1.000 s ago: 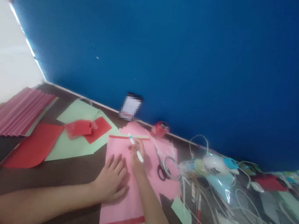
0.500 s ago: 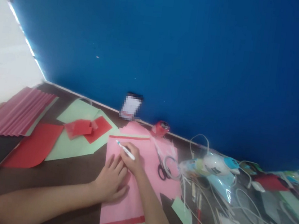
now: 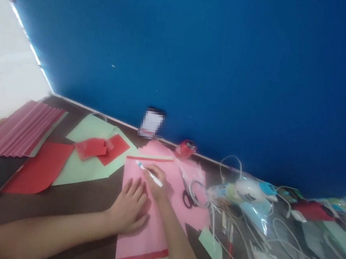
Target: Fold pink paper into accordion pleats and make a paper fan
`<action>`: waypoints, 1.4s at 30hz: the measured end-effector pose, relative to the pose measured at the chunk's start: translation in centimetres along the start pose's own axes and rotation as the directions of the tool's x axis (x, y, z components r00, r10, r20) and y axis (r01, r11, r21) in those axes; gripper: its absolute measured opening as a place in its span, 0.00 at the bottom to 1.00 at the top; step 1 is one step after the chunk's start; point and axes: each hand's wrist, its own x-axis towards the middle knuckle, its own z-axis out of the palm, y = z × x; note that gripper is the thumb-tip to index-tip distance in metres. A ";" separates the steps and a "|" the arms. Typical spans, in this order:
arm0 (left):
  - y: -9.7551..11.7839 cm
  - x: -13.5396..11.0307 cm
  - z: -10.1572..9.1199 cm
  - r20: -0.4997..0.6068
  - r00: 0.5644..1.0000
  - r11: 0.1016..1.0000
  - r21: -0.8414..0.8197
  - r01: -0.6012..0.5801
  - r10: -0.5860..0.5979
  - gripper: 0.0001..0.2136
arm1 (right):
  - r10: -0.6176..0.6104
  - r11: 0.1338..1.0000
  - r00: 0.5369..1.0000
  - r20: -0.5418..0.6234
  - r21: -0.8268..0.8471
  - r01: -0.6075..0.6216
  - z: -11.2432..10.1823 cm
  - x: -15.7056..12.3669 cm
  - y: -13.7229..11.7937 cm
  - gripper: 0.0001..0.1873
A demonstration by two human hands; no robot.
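Note:
Flat on the pink paper (image 3: 143, 239) rests my left hand (image 3: 128, 208), its fingers spread. A white glue pen or marker with a blue end (image 3: 156, 179) is gripped in my right hand (image 3: 157, 184), just above and right of the left fingers; its exact kind is not clear. The blue end points up and left near the top of the sheet. Red strips cross the sheet near its top and bottom, with pale green along the edges. Black-handled scissors (image 3: 187, 199) lie right of my right hand on more pink paper.
Pleated pink paper (image 3: 18, 131), red paper (image 3: 42, 168) and green sheets (image 3: 82, 171) lie to the left. A red tape roll (image 3: 186, 148) stands near the blue wall (image 3: 215, 67). White cables (image 3: 288, 244) and plastic packets (image 3: 252, 191) crowd the right side.
My right hand and the white pen have shifted slightly right, and the pen sits at a somewhat different angle. My left hand has stayed in place.

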 end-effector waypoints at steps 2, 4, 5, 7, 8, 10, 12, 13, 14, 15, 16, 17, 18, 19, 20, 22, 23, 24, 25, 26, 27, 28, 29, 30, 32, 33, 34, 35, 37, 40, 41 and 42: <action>0.0 0.0 0.0 0.002 1.000 1.000 -0.002 0.004 -0.004 0.24 | 0.066 0.998 0.998 0.017 0.002 -0.066 0.2 0.0 0.0 0.08; 0.0 0.0 0.0 0.009 1.000 1.000 -0.002 0.003 -0.003 0.24 | 0.094 0.996 0.996 0.009 0.010 -0.094 0.4 0.0 0.1 0.09; 0.0 0.0 0.0 0.012 1.000 1.000 0.000 0.004 -0.004 0.24 | 0.084 0.996 0.996 0.006 0.013 -0.085 0.5 0.1 0.1 0.09; 0.0 0.0 0.0 0.021 1.000 1.000 0.008 0.008 -0.008 0.25 | 0.042 0.999 0.999 0.032 0.011 -0.042 0.4 0.1 0.1 0.09; 0.0 0.0 0.0 0.027 1.000 1.000 0.011 0.010 -0.010 0.25 | 0.017 1.000 0.998 0.054 0.002 -0.017 0.4 0.1 0.0 0.08; 0.0 0.0 0.0 0.037 0.999 1.000 0.013 0.010 -0.011 0.25 | -0.022 0.999 0.996 0.091 -0.026 0.024 0.2 0.2 -0.1 0.07; -0.1 0.0 0.1 0.046 0.999 1.000 0.009 0.005 -0.006 0.25 | -0.040 0.997 0.993 0.111 -0.057 0.047 0.1 0.3 -0.3 0.06; -0.1 0.0 0.1 0.048 0.999 1.000 0.005 0.003 -0.003 0.25 | -0.046 0.996 0.992 0.121 -0.075 0.056 0.1 0.3 -0.4 0.06; -0.1 0.0 0.1 0.048 0.999 1.000 -0.001 0.002 -0.002 0.25 | -0.052 0.994 0.990 0.130 -0.091 0.064 0.1 0.3 -0.5 0.06; -0.1 0.0 0.1 0.046 0.999 1.000 -0.007 0.003 -0.003 0.25 | -0.055 0.992 0.989 0.140 -0.103 0.070 0.1 0.3 -0.6 0.06; -0.1 0.0 0.1 0.043 0.999 1.000 -0.011 0.005 -0.005 0.25 | -0.054 0.991 0.987 0.149 -0.110 0.071 0.2 0.3 -0.7 0.06; 0.0 0.0 0.0 0.040 0.999 1.000 -0.014 0.007 -0.006 0.24 | -0.049 0.992 0.987 0.152 -0.108 0.066 0.2 0.3 -0.7 0.07; 0.0 0.0 -0.1 0.037 0.999 1.000 -0.014 0.010 -0.009 0.24 | -0.040 0.994 0.989 0.144 -0.095 0.054 0.2 0.3 -0.6 0.07; 0.1 0.0 -0.2 0.031 0.999 1.000 -0.013 0.012 -0.012 0.24 | -0.025 0.997 0.992 0.120 -0.073 0.034 0.2 0.3 -0.5 0.08; 0.1 0.0 -0.3 0.027 1.000 1.000 -0.011 0.015 -0.014 0.24 | -0.002 0.999 0.997 0.082 -0.046 0.005 0.2 0.4 -0.4 0.10; 0.1 0.0 -0.4 0.023 1.000 1.000 -0.016 0.014 -0.013 0.24 | 0.058 0.998 0.998 -0.030 0.025 -0.058 0.1 0.5 0.1 0.16; 0.1 0.0 -0.5 0.026 1.000 1.000 -0.021 0.011 -0.011 0.24 | 0.096 0.994 0.992 -0.082 0.060 -0.091 0.0 0.6 0.3 0.20; 0.1 0.1 -0.5 0.030 0.999 1.000 -0.026 0.010 -0.009 0.23 | 0.133 0.989 0.984 -0.120 0.087 -0.123 -0.1 0.6 0.5 0.23; 0.1 0.1 -0.6 0.037 0.999 0.999 -0.031 0.009 -0.008 0.23 | 0.164 0.983 0.977 -0.137 0.101 -0.151 -0.2 0.6 0.7 0.26; 0.1 0.1 -0.7 0.043 0.999 0.999 -0.035 0.012 -0.011 0.23 | 0.190 0.979 0.973 -0.134 0.103 -0.177 -0.2 0.5 0.8 0.27; 0.1 0.1 -0.7 0.046 0.999 0.999 -0.035 0.017 -0.015 0.22 | 0.207 0.976 0.972 -0.115 0.097 -0.197 -0.2 0.5 0.9 0.25; 0.1 0.1 -0.8 0.048 0.999 0.999 -0.032 0.021 -0.020 0.23 | 0.214 0.975 0.973 -0.088 0.088 -0.206 -0.1 0.4 0.9 0.23; 0.1 0.1 -0.8 0.050 0.999 0.999 -0.029 0.022 -0.021 0.23 | 0.204 0.977 0.977 -0.056 0.077 -0.199 0.0 0.3 0.8 0.20; 0.1 0.1 -0.8 0.052 0.998 0.999 -0.027 0.021 -0.020 0.23 | 0.177 0.982 0.984 -0.017 0.064 -0.176 0.1 0.2 0.6 0.18; 0.1 0.1 -0.8 0.058 0.998 0.999 -0.025 0.020 -0.019 0.23 | 0.089 0.996 0.994 0.064 0.019 -0.090 0.2 0.1 0.1 0.13; 0.2 0.1 -0.9 0.060 0.998 0.999 -0.026 0.021 -0.020 0.23 | 0.040 0.999 0.994 0.105 -0.012 -0.039 0.2 0.1 -0.1 0.11; 0.2 0.2 -0.9 0.059 0.998 0.999 -0.026 0.023 -0.022 0.22 | -0.003 0.999 0.990 0.144 -0.045 0.010 0.2 0.2 -0.4 0.10; 0.2 0.2 -0.9 0.056 0.998 0.999 -0.027 0.025 -0.023 0.22 | -0.036 0.996 0.984 0.177 -0.074 0.049 0.1 0.2 -0.6 0.09; 0.2 0.2 -1.0 0.052 0.998 0.999 -0.029 0.025 -0.023 0.23 | -0.068 0.989 0.974 0.216 -0.114 0.095 0.0 0.3 -1.0 0.09; 0.2 0.3 -1.1 0.052 0.998 0.999 -0.036 0.027 -0.025 0.23 | -0.065 0.982 0.966 0.250 -0.154 0.106 -0.1 0.4 -1.2 0.10; 0.2 0.3 -1.1 0.053 0.998 0.999 -0.037 0.030 -0.028 0.23 | -0.057 0.981 0.966 0.254 -0.166 0.102 -0.1 0.4 -1.2 0.10; 0.2 0.3 -1.1 0.053 0.998 0.999 -0.039 0.031 -0.029 0.23 | -0.051 0.980 0.965 0.255 -0.175 0.098 0.0 0.4 -1.2 0.10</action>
